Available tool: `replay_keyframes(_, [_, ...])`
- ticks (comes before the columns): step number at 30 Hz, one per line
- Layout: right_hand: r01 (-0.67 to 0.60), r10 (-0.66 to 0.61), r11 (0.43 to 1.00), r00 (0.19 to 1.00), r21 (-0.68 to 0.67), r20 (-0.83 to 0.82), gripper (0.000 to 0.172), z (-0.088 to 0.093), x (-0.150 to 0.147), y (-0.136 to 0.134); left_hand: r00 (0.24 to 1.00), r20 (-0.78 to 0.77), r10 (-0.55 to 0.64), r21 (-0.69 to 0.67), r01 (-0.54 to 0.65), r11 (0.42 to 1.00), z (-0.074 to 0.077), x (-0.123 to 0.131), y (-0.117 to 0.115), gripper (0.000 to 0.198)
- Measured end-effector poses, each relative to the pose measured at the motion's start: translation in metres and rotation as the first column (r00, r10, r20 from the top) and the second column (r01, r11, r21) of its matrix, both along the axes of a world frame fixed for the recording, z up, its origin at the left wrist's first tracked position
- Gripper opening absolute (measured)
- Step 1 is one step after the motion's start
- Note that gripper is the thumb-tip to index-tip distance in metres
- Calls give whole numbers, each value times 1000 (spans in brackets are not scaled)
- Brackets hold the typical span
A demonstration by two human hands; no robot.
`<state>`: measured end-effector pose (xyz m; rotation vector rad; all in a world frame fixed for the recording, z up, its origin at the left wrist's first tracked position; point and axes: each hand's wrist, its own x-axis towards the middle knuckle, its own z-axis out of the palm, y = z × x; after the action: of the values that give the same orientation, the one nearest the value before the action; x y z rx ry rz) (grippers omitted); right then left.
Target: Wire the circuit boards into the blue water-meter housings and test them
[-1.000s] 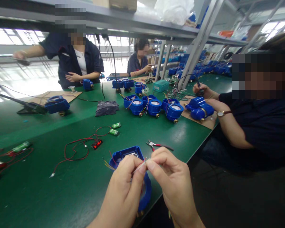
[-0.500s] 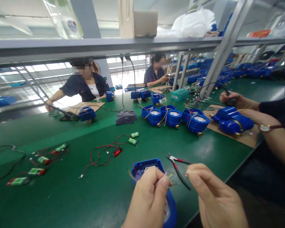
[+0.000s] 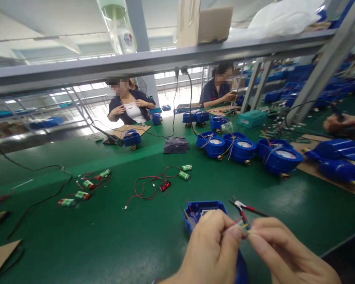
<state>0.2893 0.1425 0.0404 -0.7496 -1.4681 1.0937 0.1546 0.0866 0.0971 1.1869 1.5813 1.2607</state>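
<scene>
My left hand (image 3: 210, 246) pinches a small bundle of thin wires (image 3: 243, 225), red, white and yellow, between thumb and forefinger. Against the tips of these wires, the thumb and fingers of my right hand (image 3: 286, 248) are pressed together; the exact grip point is too small to see clearly. Below my hands lies a blue water meter housing (image 3: 187, 221), its open box part facing up and loose wires sticking out at its left. Just behind my fingertips are diagonal cutters (image 3: 239, 204) with red and black handles, jaws apart.
A small red-lit display (image 3: 165, 185) with red and black leads lies beside green batteries (image 3: 184, 175). More batteries (image 3: 83, 195) lie left. Blue meters (image 3: 244, 150) stand in a row behind, near a dark cloth (image 3: 176, 145). A shelf (image 3: 154, 59) spans overhead; co-workers sit across and at right.
My right hand has come in to the wires held by my left. The view has swung left. Across the table, a co-worker's hands have moved up to the chest. The display's digits differ.
</scene>
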Motion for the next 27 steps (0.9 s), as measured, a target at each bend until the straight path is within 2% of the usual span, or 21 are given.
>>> replay_keyframes(3, [-8, 7, 1000, 999, -11, -35, 9, 16, -7, -5, 999, 28, -25, -4, 25, 1000, 1, -1, -3, 27])
replay_keyframes(6, [80, -94, 993, 982, -88, -167, 17, 31, -14, -6, 996, 93, -15, -62, 20, 998, 1, -3, -7, 30])
replay_keyframes(9, [123, -152, 984, 956, -128, -250, 19, 34, -14, -2, 987, 164, -1, -79, 14, 997, -1, -5, -9, 34])
replay_keyframes(13, [-30, 3, 991, 979, -128, -204, 11, 27, -8, 0, 966, 257, 11, -92, 13, 996, -2, -6, -8, 36])
replay_keyframes(17, [-171, 145, 975, 975, -144, -171, 13, 23, -5, -3, 960, 280, 19, -91, 6, 996, -1, -5, -8, 36])
replay_keyframes(19, [-178, 158, 974, 977, -142, -140, 11, 24, -6, -4, 959, 284, 23, -83, 1, 997, 0, -5, -8, 36])
replay_keyframes(22, [-117, 105, 985, 990, -131, -89, 3, 30, -7, -4, 955, 294, 27, -78, -4, 997, 1, -5, -9, 36])
replay_keyframes(27, [-74, 68, 993, 996, -94, -65, 13, 38, -12, -7, 941, 338, -5, -111, 45, 993, 1, -4, -8, 38])
